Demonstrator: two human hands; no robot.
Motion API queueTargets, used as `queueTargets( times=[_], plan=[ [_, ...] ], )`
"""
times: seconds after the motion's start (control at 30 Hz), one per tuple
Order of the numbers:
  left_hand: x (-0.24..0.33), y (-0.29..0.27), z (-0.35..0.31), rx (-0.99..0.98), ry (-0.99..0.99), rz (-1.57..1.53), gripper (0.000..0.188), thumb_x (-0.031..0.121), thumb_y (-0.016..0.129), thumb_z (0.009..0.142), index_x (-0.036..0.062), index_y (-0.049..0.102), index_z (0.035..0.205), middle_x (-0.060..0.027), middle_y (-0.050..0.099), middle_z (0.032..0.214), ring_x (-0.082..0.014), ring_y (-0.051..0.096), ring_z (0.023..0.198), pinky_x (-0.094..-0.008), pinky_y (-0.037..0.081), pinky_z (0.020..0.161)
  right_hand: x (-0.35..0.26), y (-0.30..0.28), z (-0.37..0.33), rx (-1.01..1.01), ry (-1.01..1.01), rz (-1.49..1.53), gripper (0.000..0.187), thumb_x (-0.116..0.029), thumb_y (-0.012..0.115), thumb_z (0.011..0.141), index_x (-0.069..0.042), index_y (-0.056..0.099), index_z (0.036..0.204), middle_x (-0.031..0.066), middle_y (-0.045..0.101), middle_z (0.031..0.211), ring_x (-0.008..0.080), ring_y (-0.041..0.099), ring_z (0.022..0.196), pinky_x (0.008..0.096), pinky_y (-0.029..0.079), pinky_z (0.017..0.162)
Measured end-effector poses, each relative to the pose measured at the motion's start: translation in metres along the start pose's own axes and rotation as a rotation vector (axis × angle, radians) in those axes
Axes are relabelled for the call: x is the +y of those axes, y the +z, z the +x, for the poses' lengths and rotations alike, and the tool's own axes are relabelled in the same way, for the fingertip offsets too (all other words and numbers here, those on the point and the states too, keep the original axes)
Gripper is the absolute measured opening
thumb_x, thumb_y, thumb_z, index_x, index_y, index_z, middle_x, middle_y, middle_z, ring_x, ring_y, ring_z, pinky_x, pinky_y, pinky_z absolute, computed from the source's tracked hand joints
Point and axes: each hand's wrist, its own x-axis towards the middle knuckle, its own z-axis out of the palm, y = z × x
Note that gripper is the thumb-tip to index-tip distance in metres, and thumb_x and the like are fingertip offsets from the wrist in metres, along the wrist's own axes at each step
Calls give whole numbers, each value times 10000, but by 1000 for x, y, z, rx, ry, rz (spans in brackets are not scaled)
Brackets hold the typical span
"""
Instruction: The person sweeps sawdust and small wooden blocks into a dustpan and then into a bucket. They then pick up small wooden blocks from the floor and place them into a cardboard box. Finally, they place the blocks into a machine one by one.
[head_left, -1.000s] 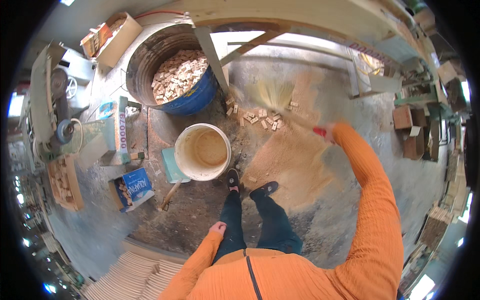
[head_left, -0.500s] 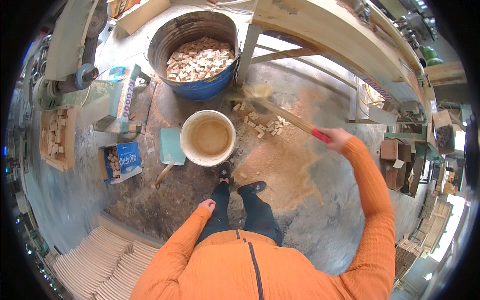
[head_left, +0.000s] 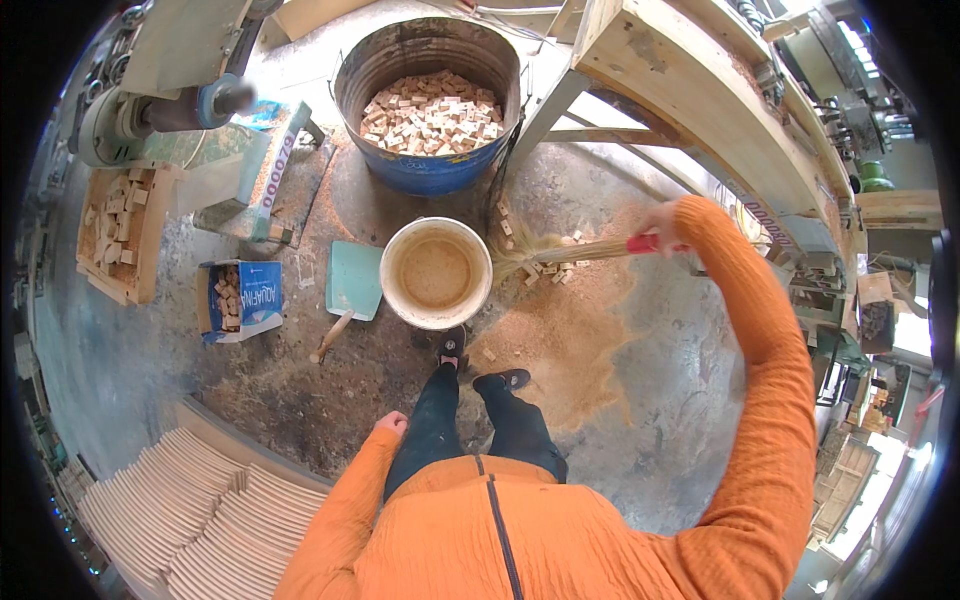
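Note:
My right hand (head_left: 662,228) is closed round the red grip (head_left: 643,243) of a straw hand broom (head_left: 590,250), held out sideways to the right. Its pale bristles (head_left: 525,254) are partly blurred and reach down beside a white bucket (head_left: 437,226). Small wooden blocks (head_left: 555,272) lie scattered around and under the bristles, on a spread of sawdust (head_left: 560,340). Down by my left thigh, my left hand (head_left: 393,423) hangs with curled fingers and nothing visible in it. Dust coats the inside of the bucket.
A blue metal tub (head_left: 430,172) full of wooden blocks stands beyond the bucket. Left of the bucket lies a teal dustpan (head_left: 353,280), beside a blue carton (head_left: 262,290). A wooden workbench (head_left: 690,85) rises at upper right. Stacked curved slats (head_left: 190,500) fill the lower left.
The broom's bristles have come down and nearer, from beside the blue tub to the bucket's right side. My right hand has risen slightly. My left hand has shifted slightly left.

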Motion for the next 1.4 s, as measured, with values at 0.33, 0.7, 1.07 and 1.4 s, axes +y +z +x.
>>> queueTargets(
  times=[0.33,0.7,1.07,1.4],
  plan=[
    [0,3,18,17,-31,-161,214,216,544,749,90,614,907,-105,634,834,-225,609,801,-320,472,740,-13,48,62,354,42,519,651,-62,574,661,-214,436,1278,127,613,953,235,618,755,323,517,611],
    [2,-16,29,-113,68,106,226,237,531,762,93,609,918,-113,630,884,-233,601,846,-321,463,756,5,107,126,121,-80,166,698,-23,637,599,-203,462,1250,98,613,929,228,595,745,348,487,601],
    [48,-17,2,-156,211,85,291,285,543,799,18,607,894,-157,626,848,-255,596,828,-353,455,740,101,173,-69,404,146,551,590,-151,580,646,-279,497,1216,117,622,976,286,602,841,367,468,759],
    [43,-1,27,-184,105,229,277,284,565,786,24,618,867,-117,637,796,-226,605,778,-321,469,719,85,263,210,439,288,1049,405,-181,561,682,-157,544,1087,149,615,925,308,602,783,393,480,677]
  ],
)
